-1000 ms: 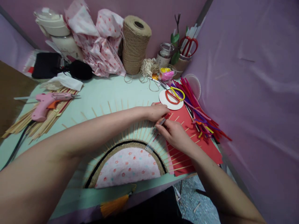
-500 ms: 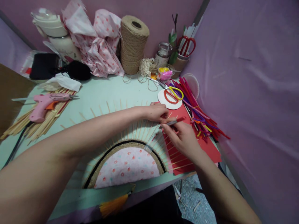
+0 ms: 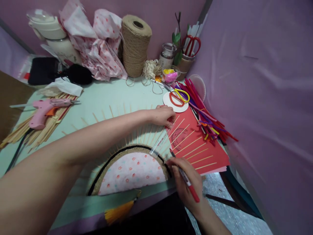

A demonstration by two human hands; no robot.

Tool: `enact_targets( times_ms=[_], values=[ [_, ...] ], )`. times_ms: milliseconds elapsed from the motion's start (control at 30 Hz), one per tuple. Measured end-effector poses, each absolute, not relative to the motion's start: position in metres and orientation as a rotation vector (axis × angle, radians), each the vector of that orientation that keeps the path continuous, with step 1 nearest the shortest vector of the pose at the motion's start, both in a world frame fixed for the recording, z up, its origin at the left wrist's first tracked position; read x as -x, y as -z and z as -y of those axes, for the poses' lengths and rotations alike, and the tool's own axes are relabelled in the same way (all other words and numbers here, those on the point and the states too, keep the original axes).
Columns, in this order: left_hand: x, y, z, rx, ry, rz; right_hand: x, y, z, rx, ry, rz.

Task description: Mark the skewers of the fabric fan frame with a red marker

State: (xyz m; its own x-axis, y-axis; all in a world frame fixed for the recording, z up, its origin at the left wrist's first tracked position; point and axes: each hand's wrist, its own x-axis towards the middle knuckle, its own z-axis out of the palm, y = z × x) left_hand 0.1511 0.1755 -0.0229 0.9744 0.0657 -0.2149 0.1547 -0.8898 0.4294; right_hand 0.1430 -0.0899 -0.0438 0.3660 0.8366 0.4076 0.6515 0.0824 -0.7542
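Note:
A half-round fan [image 3: 132, 169] lies before me, with a floral fabric centre, a rope and black band, and thin wooden sticks radiating outward. My left hand [image 3: 165, 116] reaches across it, fingers closed at the upper end of a clear ruler [image 3: 156, 147] that lies along the sticks. Exactly how the fingertips grip it is hidden. Near the fan's right end, my right hand [image 3: 188, 179] is closed around a red-ended marker pen [image 3: 187, 181], its tip pointing up and away from me. Under the right-hand sticks is red paper [image 3: 181, 140], printed with a protractor-like arc.
At the right are scissors [image 3: 179, 97] on a white disc and a bundle of pipe cleaners [image 3: 202, 111]. A pink glue gun [image 3: 46, 109] rests on loose sticks at the left. Behind stand a twine spool [image 3: 136, 45], crumpled fabric [image 3: 102, 55] and a bottle [image 3: 57, 39]. A yellow tassel [image 3: 119, 210] lies in front.
My right hand has moved with the marker pen from beside my left hand down toward me, uncovering the red paper and sticks. My left hand has stayed at the ruler.

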Motion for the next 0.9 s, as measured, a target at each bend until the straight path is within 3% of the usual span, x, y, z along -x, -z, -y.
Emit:
enact_targets(
  times_ms=[400,900],
  values=[
    [-0.153,0.019,-0.172,-2.666,0.270,-0.154,-0.135,0.055,0.073,1.613,-0.096,1.729],
    [-0.158,0.017,-0.161,-2.680,0.293,-0.113,-0.133,0.064,0.074,1.679,-0.008,1.655]
  ],
)
